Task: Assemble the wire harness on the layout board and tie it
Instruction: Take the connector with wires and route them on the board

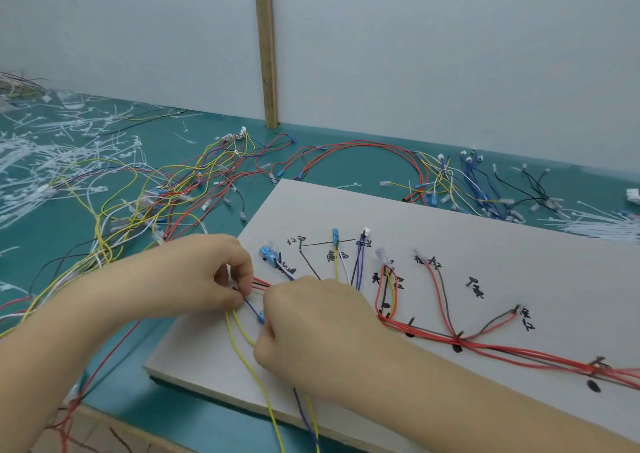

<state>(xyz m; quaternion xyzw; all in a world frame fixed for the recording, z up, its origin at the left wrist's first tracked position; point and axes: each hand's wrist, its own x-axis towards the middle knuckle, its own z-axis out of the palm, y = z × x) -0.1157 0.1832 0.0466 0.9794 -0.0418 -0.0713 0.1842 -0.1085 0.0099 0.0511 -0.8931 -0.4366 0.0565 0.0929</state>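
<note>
A grey layout board [485,241] with black handwritten marks lies on the green table. A wire harness [491,347] of mostly red wires runs along it to the right, with branches rising to blue and white terminals [335,236]. My left hand [194,276] pinches the red and black wires at the board's left end. My right hand [311,328] sits just right of it, fingers curled around a blue wire with a blue terminal [260,318]. Yellow wires [249,366] trail off the board's front edge beneath my hands.
Loose coloured wires [166,189] tangle on the green table to the left, among scattered white cable ties [41,141]. More wires with connectors [478,189] and cable ties [602,224] lie behind the board at right. A white wall with a wooden strip [266,47] stands behind.
</note>
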